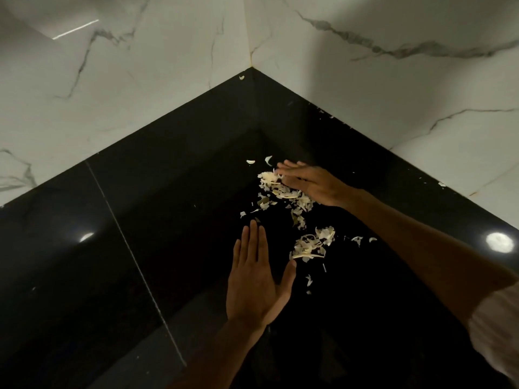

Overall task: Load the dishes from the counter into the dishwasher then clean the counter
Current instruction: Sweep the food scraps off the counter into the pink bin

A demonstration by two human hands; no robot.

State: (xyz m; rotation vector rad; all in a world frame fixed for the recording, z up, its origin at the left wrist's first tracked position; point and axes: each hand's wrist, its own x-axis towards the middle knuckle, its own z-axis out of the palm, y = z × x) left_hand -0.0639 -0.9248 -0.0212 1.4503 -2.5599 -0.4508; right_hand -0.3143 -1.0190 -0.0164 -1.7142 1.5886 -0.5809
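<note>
In the corner of a glossy black counter (118, 248), where two white marble walls (140, 80) meet at twelve o'clock, pale papery scraps (283, 192) lie scattered. The left hand (258, 282) lies flat at six o'clock, fingers straight and together, thumb spread toward a second clump of scraps (311, 245) just beside it at three o'clock. The right hand (311, 183) reaches in from four o'clock, fingers straight and close together, its edge touching the upper heap. Stray flakes sit near the corner (241, 77) and along the right wall's foot. A pale sleeve (497, 327) shows at five o'clock.
</note>
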